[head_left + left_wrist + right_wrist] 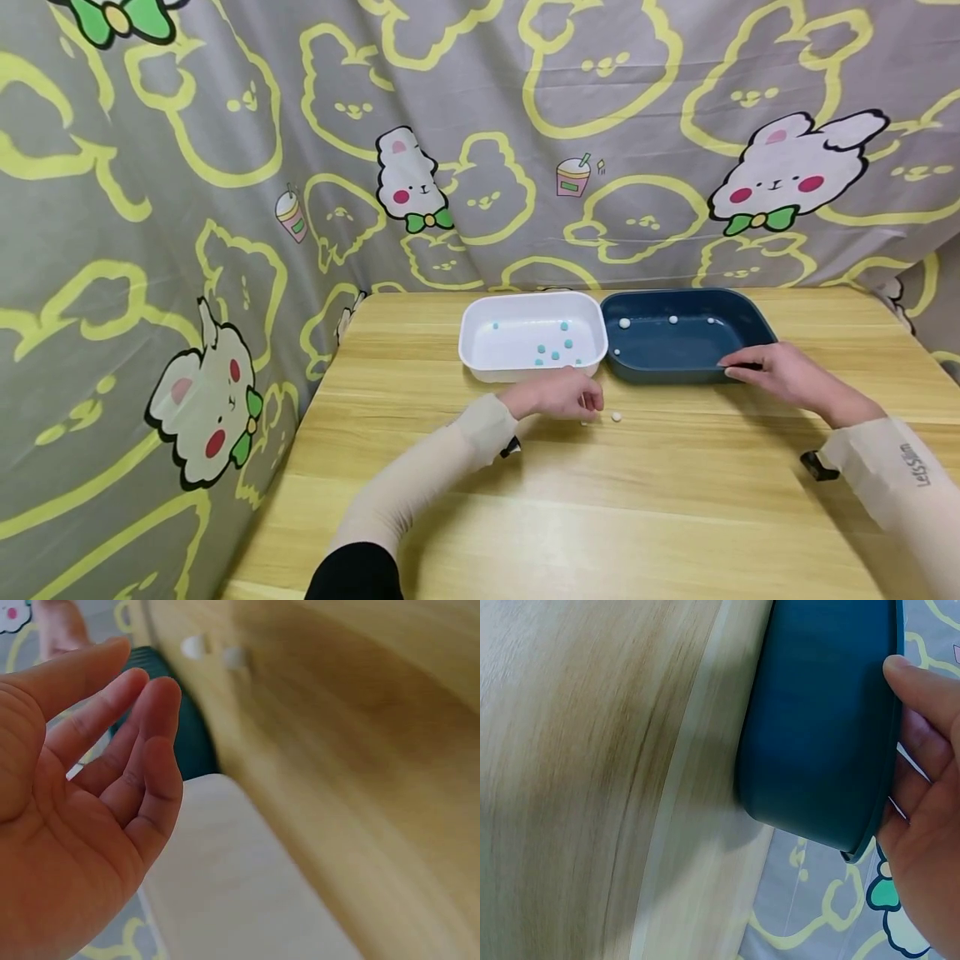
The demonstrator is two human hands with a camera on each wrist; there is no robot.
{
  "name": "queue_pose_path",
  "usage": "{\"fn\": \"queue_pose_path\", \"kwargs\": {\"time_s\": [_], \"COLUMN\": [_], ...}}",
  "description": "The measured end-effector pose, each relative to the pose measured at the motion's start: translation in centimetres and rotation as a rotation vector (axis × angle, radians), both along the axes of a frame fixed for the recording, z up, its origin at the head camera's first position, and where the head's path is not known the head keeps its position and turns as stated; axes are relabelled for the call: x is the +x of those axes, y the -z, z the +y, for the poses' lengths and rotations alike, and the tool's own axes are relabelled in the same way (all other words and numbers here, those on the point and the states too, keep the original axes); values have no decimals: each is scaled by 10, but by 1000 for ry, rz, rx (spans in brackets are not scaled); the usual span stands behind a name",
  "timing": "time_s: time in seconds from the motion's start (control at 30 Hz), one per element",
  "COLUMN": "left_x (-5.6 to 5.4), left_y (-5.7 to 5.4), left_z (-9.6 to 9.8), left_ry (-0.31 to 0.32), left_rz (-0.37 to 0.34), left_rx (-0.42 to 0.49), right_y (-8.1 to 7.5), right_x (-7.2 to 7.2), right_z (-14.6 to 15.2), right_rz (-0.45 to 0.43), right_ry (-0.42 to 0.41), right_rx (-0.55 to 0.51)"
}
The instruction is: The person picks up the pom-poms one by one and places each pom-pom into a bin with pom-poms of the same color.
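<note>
My left hand [558,394] hovers in front of the white basin [472,367], fingers loosely bent. In the left wrist view no object shows between its thumb and fingers. Close to it on the table lies a small white ball [616,417]; a second white ball [235,658] appears in the left wrist view, partly covered by the hand in the head view. My right hand [798,379] pinches the front right rim of the dark blue basin [675,375], thumb outside and fingers over the edge. Several white balls [625,323] lie inside that basin.
Several teal balls [567,343] lie in the white basin, which stands directly left of the blue one. Both basins rest near the back of the wooden table [600,517]. A patterned curtain [480,100] hangs behind and along the left side.
</note>
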State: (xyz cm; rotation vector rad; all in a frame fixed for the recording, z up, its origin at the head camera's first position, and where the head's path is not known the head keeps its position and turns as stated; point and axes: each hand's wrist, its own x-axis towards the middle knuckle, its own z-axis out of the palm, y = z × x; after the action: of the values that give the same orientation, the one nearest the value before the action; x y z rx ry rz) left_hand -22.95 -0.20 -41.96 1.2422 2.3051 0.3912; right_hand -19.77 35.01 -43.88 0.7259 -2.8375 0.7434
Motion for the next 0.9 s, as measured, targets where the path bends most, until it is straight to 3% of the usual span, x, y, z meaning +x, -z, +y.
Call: {"fn": "queue_pose_path", "kwargs": {"time_s": [0.27, 0.4, 0.7, 0.9], "left_x": [2, 1, 2, 2], "left_y": [16, 24, 29, 30], "left_z": [-1, 1, 5, 5], "left_ry": [60, 61, 52, 44], "left_rz": [103, 122, 170, 161], "left_rx": [-56, -92, -112, -103], "right_y": [2, 2, 0, -1], "right_x": [-1, -1, 0, 0], "right_z": [1, 1, -1, -1], "right_rz": [-4, 1, 1, -12], "right_ry": [11, 5, 4, 9], "right_rx": [-7, -12, -13, -21]}}
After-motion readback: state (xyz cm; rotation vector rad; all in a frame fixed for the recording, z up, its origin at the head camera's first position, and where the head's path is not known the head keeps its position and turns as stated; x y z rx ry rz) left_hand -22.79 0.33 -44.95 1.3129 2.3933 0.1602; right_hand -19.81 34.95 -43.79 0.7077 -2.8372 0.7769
